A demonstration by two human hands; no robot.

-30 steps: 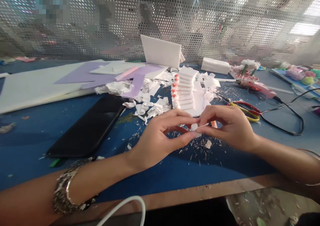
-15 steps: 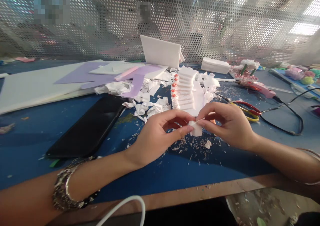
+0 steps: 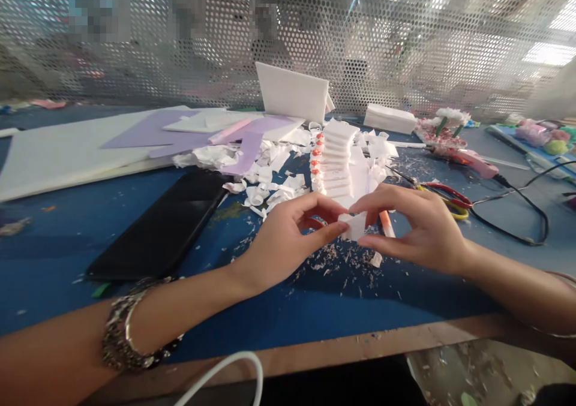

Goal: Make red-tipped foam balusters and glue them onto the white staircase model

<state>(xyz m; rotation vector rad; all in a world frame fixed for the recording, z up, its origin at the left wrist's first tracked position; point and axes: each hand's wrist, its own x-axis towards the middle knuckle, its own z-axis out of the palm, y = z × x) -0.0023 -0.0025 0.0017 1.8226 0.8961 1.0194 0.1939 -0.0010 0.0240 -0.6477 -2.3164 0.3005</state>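
Note:
My left hand point(image 3: 288, 241) and my right hand point(image 3: 416, 226) meet just above the blue table, both pinching a small white foam piece point(image 3: 354, 225) between thumb and fingertips. The piece hangs over a scatter of white shavings point(image 3: 348, 262). Behind it stands a row of stacked white foam strips with red tips point(image 3: 333, 163). An orange-tipped stick point(image 3: 386, 223) lies on the table under my right fingers.
A black phone point(image 3: 168, 226) lies left of my hands. White and lilac foam sheets point(image 3: 135, 139) cover the far left. Red-and-yellow scissors point(image 3: 443, 193), a black cable point(image 3: 517, 214) and a pink glue gun point(image 3: 468, 160) lie to the right. A perforated metal screen point(image 3: 288, 34) closes the back.
The white piece has been turned between my fingertips and now shows a broader face. Both hands have stayed over the same spot, the right fingers spreading a little.

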